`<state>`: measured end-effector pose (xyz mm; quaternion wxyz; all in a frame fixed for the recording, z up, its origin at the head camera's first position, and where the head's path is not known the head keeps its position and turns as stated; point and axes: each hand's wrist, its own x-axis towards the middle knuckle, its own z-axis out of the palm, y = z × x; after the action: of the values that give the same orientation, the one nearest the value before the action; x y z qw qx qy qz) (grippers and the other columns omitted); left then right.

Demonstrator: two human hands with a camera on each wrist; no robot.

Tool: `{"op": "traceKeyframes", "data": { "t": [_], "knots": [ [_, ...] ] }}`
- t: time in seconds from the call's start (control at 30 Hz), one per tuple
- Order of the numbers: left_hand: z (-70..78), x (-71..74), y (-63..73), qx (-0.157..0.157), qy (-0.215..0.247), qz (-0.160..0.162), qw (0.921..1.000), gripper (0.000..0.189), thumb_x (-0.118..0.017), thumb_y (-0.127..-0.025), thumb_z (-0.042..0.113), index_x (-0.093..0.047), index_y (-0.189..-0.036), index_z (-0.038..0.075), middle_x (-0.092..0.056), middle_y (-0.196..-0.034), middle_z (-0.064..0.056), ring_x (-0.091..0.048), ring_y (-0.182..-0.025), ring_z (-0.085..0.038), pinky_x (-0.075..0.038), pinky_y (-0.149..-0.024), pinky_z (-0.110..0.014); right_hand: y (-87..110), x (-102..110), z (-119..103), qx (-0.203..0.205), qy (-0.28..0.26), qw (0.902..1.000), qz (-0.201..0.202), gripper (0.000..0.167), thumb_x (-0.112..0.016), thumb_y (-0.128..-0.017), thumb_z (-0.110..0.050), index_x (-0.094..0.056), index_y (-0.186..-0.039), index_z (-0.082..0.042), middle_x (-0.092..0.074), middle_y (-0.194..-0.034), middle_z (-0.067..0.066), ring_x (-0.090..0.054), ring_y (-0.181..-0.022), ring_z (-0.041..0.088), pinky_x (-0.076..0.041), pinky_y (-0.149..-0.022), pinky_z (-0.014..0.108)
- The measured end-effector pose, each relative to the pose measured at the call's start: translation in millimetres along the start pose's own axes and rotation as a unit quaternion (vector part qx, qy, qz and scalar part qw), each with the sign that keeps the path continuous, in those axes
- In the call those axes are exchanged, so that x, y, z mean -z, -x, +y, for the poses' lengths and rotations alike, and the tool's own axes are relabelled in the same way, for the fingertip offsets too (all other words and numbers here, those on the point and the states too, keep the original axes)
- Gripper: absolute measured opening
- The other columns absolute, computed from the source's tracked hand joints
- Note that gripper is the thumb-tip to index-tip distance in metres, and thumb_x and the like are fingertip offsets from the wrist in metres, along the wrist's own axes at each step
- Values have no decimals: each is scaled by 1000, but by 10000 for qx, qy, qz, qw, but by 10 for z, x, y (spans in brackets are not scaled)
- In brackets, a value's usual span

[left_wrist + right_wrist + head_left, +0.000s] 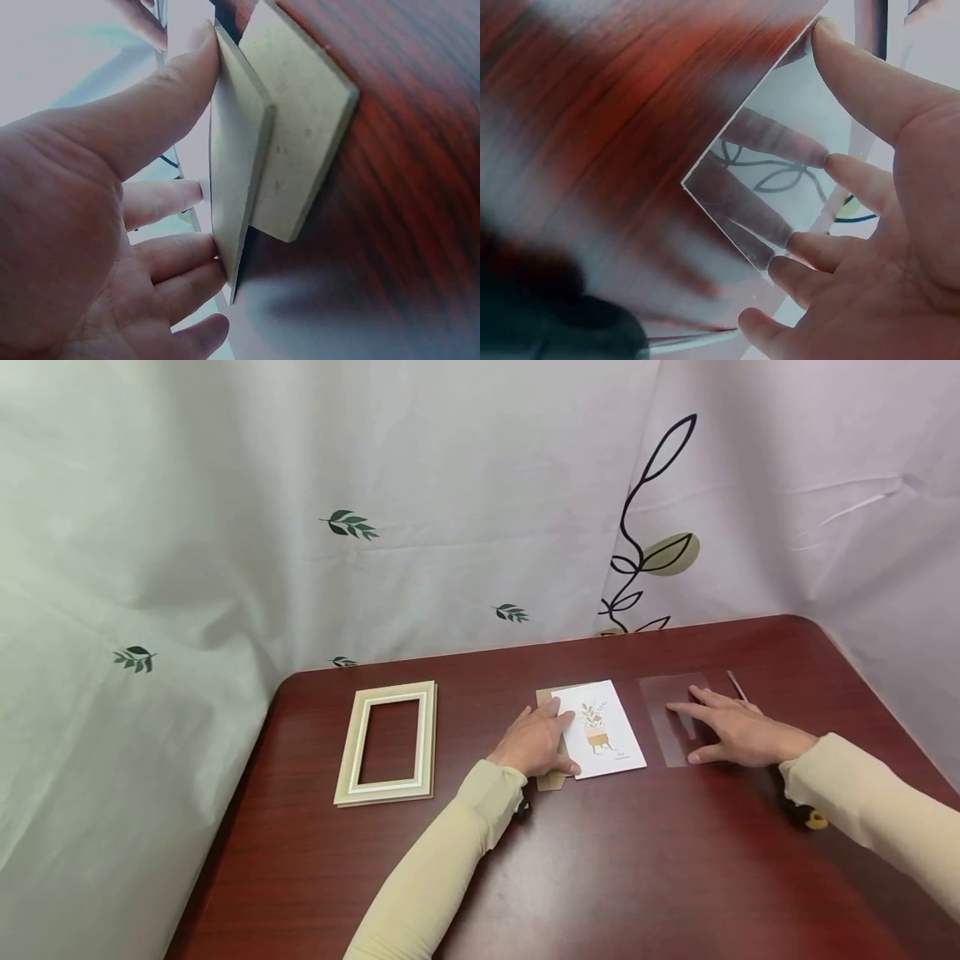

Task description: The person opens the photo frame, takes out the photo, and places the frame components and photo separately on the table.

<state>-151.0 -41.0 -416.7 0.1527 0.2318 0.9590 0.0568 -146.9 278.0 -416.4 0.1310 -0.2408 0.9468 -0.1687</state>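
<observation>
My left hand (534, 739) rests with spread fingers at the left edge of a white card (603, 739) printed with a potted plant. Beneath the card sticks out a brown backing board (551, 781); in the left wrist view its edge and an angled stand flap (300, 135) show beside my thumb. Farther right, my right hand (738, 731) touches a clear sheet (663, 727) lying flat, fingers extended and thumb at its near edge. Reflections of the fingers show on the sheet (772, 112) in the right wrist view.
An off-white picture frame (348, 768) lies at the table's left. Partly under my right arm lies a tool with a thin metal shaft (735, 683) and a dark and yellow handle (816, 820), screwdriver-like. A white leaf-patterned curtain (450, 527) hangs behind the table (637, 877).
</observation>
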Motion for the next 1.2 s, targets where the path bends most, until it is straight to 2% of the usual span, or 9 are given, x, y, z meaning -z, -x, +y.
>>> {"op": "traceKeyframes", "data": {
  "t": [0.37,0.77,0.9,1.07,1.2],
  "knots": [
    [3,5,-5,5,-7,-44,10000,88,-80,-83,48,-41,-155,14,-30,-163,-8,-21,-152,-16,-17,-123,-41,11,41,54,-115,-2,9999,-86,82,-85,-79,-32,-48,-145,0,-28,-149,44,-26,-136,60,-27,-100,79],
    [18,19,7,-31,-37,-45,10000,88,-81,-83,48,-42,-154,14,-30,-163,-10,-21,-152,-18,-18,-123,-42,20,27,26,-57,-390,9992,11,82,-83,-82,-31,-45,-144,6,-24,-149,46,-22,-137,62,-26,-104,76],
    [21,35,27,-51,55,-48,10000,88,-80,-83,46,-42,-154,13,-28,-164,-10,-21,-152,-18,-19,-123,-41,-8,30,-71,72,-511,9984,235,78,-79,-87,-32,-44,-144,7,-25,-151,44,-23,-139,61,-26,-106,74],
    [-15,21,53,-108,220,-69,9997,88,-76,-87,47,-37,-156,7,-23,-165,-14,-19,-153,-20,-20,-123,-36,-94,-10,-294,262,-660,9967,384,74,-76,-90,-33,-45,-145,6,-27,-152,41,-25,-140,58,-26,-108,71],
    [-77,29,71,-235,350,96,9991,89,-74,-89,48,-34,-157,6,-19,-166,-13,-16,-153,-21,-17,-123,-38,-174,-73,-476,368,-633,9965,399,72,-75,-92,-32,-44,-146,5,-30,-153,37,-27,-141,54,-28,-110,67]
  ]
}}
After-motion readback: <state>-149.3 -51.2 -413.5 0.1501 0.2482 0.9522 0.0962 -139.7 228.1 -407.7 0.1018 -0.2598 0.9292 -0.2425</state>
